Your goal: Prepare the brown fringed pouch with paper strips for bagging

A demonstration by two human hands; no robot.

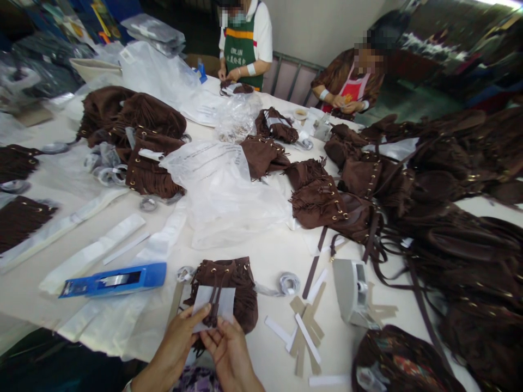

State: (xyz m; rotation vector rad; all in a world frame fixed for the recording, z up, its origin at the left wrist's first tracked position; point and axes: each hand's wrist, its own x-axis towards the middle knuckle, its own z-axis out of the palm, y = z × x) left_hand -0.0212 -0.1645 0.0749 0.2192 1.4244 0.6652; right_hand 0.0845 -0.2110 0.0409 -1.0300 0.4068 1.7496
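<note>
Bags, far left: brown fringed bags (134,141) heaped on the table (269,256), with clear plastic sheets (223,190) beside them toward the middle.
Strips, near left: white paper strips (93,250) lie flat; a blue tool (114,279) rests just nearer than them, close to the table's near edge.
Left hand: left hand (177,340) at the near edge, thumb and fingertips pinched on the lower left of a white card (212,310).
Bag: small fringed bag (226,291) lies on the table near centre, just beyond both hands, drawstring mouth away from the wearer; its dark cords cross the card.
Right hand: right hand (229,348) touching the left, fingers closed narrowly on the cords and the card's lower edge; exactly how much it grips cannot be told.
Step in hand: judged, the card is being fitted to the bag's cords, not yet fixed.
Next move: judged, calls for a steady pinch on the card while the cords are drawn through or around it, without creasing it.
Near right: tape roll (289,283), loose card pieces (306,326) and a white dispenser (351,291) lie right of the bag.
Far right: large pile of bags (449,218) with straps.
Far side: two other people at the table, their hands on their own pieces, well apart from the wearer's.
</note>
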